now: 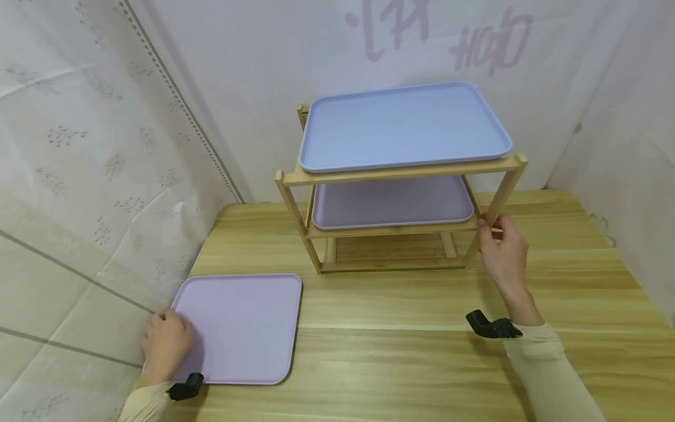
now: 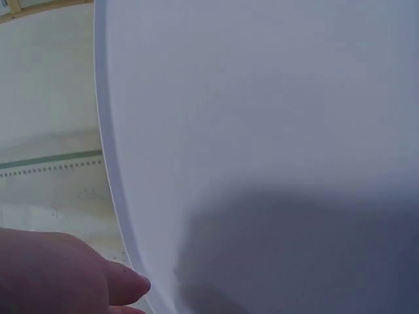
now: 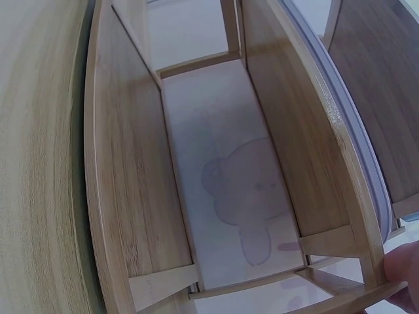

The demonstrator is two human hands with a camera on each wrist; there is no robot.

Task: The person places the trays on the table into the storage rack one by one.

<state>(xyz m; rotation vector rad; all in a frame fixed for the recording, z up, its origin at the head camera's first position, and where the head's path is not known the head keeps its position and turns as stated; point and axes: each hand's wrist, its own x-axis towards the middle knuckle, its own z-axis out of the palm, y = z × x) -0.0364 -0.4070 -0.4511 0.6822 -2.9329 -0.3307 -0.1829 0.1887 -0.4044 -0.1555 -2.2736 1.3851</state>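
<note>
A light purple tray [image 1: 242, 328] lies on the table's left side. My left hand [image 1: 167, 340] is at its left edge, fingers bent over the rim; in the left wrist view a fingertip [image 2: 134, 284] meets that rim. A wooden three-level rack [image 1: 401, 173] stands at the back. My right hand [image 1: 504, 252] grips its front right post, the thumb on the near side. A blue tray [image 1: 403, 126] rests on the rack's top level, and a second purple tray [image 1: 392, 202] on the middle one. The bottom shelf [image 3: 141, 163] bears nothing.
The wood-grain table [image 1: 390, 357] spreads in front of the rack. A patterned white curtain [image 1: 105, 146] hangs close along the left side, and white sheeting [image 1: 237, 70] rises behind the rack. Black wrist mounts [image 1: 493, 327] are on both forearms.
</note>
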